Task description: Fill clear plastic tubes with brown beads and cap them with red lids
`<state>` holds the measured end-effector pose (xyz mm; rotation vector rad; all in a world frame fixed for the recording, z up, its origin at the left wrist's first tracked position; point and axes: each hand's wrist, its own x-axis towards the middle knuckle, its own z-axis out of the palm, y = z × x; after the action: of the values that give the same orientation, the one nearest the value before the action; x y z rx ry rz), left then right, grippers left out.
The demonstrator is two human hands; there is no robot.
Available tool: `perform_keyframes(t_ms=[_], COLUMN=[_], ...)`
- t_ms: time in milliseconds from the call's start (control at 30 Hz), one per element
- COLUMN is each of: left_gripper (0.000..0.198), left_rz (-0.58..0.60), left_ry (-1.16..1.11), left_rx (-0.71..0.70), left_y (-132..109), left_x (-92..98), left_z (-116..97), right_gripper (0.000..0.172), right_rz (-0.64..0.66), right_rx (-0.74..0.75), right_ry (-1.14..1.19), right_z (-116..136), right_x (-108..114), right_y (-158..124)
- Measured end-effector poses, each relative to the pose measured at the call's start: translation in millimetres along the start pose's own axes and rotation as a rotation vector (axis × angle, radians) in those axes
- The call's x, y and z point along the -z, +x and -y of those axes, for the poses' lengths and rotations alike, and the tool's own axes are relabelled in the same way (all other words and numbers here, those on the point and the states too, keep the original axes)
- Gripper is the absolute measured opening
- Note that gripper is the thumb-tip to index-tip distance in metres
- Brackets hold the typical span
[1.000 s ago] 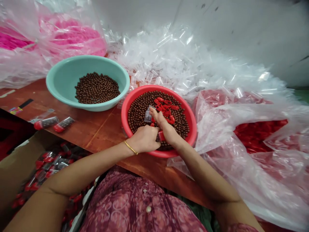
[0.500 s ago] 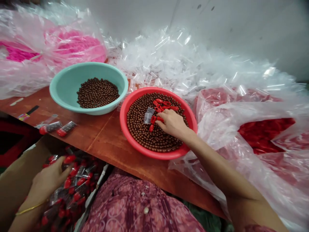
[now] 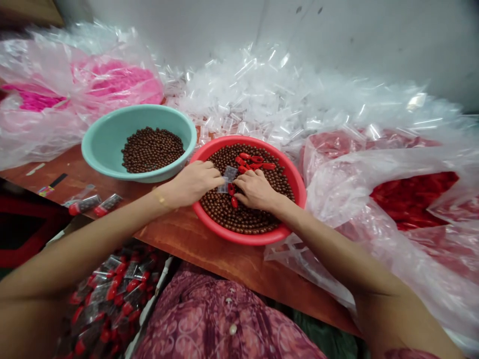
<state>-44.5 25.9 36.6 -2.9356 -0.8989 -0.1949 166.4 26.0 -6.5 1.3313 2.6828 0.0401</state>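
A red basin point(image 3: 198, 212) holds dark brown beads point(image 3: 239, 219). My left hand point(image 3: 192, 183) reaches over its left rim, with its fingertips closed at the edge of small clear plastic tubes point(image 3: 231, 173) on the beads. From the right comes my right hand point(image 3: 258, 192), fingers bent and pinched by a red plastic cap point(image 3: 231, 189); its thumb hides part of the grip. Another red piece point(image 3: 234, 202) lies just below that cap. Beyond my right knuckles, several red caps point(image 3: 256, 159) rest on the beads.
A teal basin point(image 3: 101, 159) of brown beads stands left, near two filled tubes with red ends point(image 3: 108, 204). Below, a box holds many filled tubes point(image 3: 112, 294). Clear tubes point(image 3: 262, 94) are heaped behind. Plastic bags hold pink pieces point(image 3: 116, 82) and red pieces point(image 3: 411, 199).
My left hand has left the box of filled tubes and moved up and right to the red basin. My right hand stays among the red caps, shifted slightly.
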Motion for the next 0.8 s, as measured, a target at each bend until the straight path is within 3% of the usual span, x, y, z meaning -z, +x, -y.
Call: perform_keyframes(t_ms=[100,167,267,367,467,600,700,800], left_gripper=[0.017,0.017,0.017,0.018,0.023,0.026,0.023,0.018], left_rz=[0.219,0.294,0.341,0.395,0.459,0.512,0.494,0.447], left_ry=[0.108,0.157,0.212,0.249,0.212,0.073,-0.026,-0.225], left_rx=[-0.207,-0.242,-0.259,-0.244,-0.209,-0.194,-0.105,0.085], left_y=[46,59,58,47,44,64,82,92], left_x=[-27.1,-38.6,-39.5,-32.1,-33.5,-50.8,-63.2,-72.6], left_z=[12,15,14,4,-14,-39,-47,-48], right_gripper=[0.041,0.038,0.03,0.023,0.019,0.024,0.031,0.035], right_rz=[-0.026,-0.002,0.004,-0.081,-0.287,-0.563,-0.644,-0.694], right_rx=[-0.085,-0.101,-0.098,-0.179,-0.367,-0.48,-0.525,-0.543], right_ry=[-0.004,0.003,0.051,0.2,0.546,1.207,1.539,1.683], right_z=[8,13,12,0,-16,-29,-32,-34], right_x=[-6,-11,-10,-1,2,-10,-15,-14], right_y=[6,12,16,8,-10,-34,-43,-45])
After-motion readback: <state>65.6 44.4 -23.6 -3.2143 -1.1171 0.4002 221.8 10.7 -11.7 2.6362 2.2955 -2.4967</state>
